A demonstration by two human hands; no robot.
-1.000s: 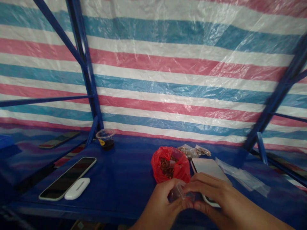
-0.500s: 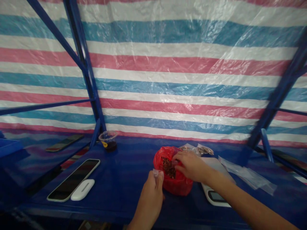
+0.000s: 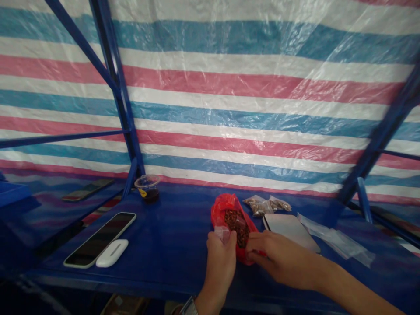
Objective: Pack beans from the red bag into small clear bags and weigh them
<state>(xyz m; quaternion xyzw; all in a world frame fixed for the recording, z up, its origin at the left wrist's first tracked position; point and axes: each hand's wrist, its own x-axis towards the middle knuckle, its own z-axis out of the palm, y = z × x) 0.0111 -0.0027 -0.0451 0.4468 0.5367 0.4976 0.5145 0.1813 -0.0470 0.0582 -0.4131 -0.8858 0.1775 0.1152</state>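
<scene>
While the red bag (image 3: 219, 213) sits open on the blue table (image 3: 170, 245), brown bits (image 3: 243, 238) inside, the left hand (image 3: 222, 258) points forward, pinching a small clear bag (image 3: 222, 233) beside its mouth; the right hand (image 3: 284, 259), angled inward, pinches the red bag's near side.

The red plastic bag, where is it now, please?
In the head view, the red plastic bag is low, slightly right of centre, on the blue table, left of the flat silver-topped device.
</scene>
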